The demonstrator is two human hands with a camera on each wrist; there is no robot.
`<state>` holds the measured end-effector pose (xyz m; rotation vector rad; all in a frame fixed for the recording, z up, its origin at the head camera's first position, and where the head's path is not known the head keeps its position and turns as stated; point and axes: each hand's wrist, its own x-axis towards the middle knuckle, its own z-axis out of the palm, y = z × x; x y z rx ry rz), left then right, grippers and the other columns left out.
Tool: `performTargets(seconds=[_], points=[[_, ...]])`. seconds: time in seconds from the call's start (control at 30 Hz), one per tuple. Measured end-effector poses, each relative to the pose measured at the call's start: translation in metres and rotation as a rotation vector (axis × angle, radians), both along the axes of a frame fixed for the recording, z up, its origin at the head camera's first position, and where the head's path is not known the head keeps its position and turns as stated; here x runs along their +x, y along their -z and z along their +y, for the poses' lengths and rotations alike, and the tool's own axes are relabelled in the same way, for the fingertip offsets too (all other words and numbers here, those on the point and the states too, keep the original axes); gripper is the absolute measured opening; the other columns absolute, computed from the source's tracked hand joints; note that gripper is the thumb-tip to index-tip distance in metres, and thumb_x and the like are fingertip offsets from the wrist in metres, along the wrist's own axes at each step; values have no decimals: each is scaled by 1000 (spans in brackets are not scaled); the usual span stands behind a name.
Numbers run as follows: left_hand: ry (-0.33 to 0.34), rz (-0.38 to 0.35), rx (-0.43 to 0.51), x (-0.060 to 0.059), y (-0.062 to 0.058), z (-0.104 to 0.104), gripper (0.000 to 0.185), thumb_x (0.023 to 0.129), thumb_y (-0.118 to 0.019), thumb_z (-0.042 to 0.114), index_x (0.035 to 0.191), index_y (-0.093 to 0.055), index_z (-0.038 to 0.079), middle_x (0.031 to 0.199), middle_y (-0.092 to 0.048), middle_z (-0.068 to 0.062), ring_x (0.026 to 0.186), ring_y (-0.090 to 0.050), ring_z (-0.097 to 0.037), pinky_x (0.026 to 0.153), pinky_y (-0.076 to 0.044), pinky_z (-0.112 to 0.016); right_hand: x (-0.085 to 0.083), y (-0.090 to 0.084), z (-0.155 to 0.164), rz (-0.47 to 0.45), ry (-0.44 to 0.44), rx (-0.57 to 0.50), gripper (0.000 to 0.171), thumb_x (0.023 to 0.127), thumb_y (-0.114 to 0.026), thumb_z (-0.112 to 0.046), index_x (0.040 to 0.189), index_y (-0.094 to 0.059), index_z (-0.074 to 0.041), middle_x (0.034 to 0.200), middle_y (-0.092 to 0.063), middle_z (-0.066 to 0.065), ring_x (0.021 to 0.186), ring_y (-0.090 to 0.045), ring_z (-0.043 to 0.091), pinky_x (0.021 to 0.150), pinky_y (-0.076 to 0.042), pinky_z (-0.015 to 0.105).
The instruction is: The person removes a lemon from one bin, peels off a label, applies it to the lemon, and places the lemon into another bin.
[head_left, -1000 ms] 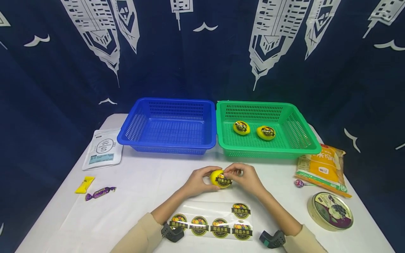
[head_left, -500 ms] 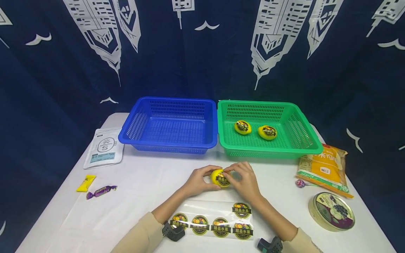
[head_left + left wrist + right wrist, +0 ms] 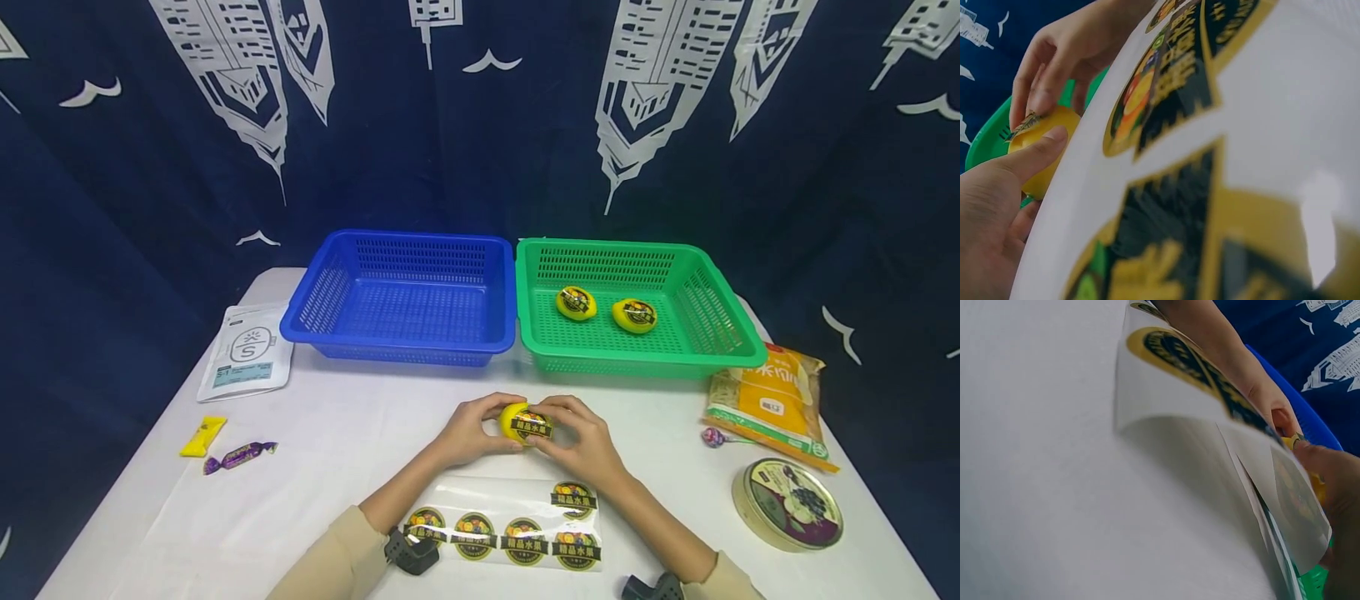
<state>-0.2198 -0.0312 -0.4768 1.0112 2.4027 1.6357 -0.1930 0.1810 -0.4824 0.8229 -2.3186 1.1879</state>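
Note:
A yellow lemon is held between both hands over the middle of the white table, in front of the baskets. My left hand grips its left side, thumb below and fingers above. With thumb and fingers, my right hand holds the right end, at the edges of a round black-and-gold fruit sticker that faces up on the lemon. Below the hands lies a clear sheet of stickers, with several round labels left along its bottom and right. In the left wrist view, the lemon shows between thumb and fingers.
A blue basket stands behind the hands. Beside it, a green basket holds two stickered lemons. At left lie a white pouch, a yellow packet and a purple candy. At right are an orange food bag, a lollipop and a round tin.
The right hand's fingers have spread from pinching at the sticker's upper edge to holding the lemon's right end from above and below. The sticker shows more fully. The left hand keeps its grip.

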Motion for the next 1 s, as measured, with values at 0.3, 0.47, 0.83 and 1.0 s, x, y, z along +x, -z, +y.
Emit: performTargets(seconds=[0.3,0.47,0.83,1.0], points=[[81,-114,-45,-12,15,-7,57,78,-75,25,130,-51,19,129,-53,4,114,-53,-15,97,-41,-27,10,-17,-10,-54,-62,-51,44,68,-79,1,109,-61,5,109,-58,18,100,-58,32,75,-55,31],[85,-204,10,-16,17,-7,40,89,-62,32,126,-54,21,126,-55,7,113,-53,-14,97,-41,-31,15,-30,-15,-9,-65,-26,45,65,-79,5,106,-61,6,108,-58,18,98,-59,32,74,-55,31],[69,-263,42,-4,-11,-8,35,87,-64,14,121,-57,7,121,-58,-7,111,-56,-20,95,-44,-29,4,-10,-1,-351,-210,-191,44,77,-72,0,118,-56,6,119,-56,20,107,-57,22,85,-51,32],[79,-275,75,-3,-15,-10,35,85,-67,10,118,-59,5,117,-60,-7,108,-58,-18,92,-45,-27,-8,8,10,-546,-304,-307,41,86,-62,-1,125,-52,3,125,-53,20,112,-54,21,91,-46,31]])
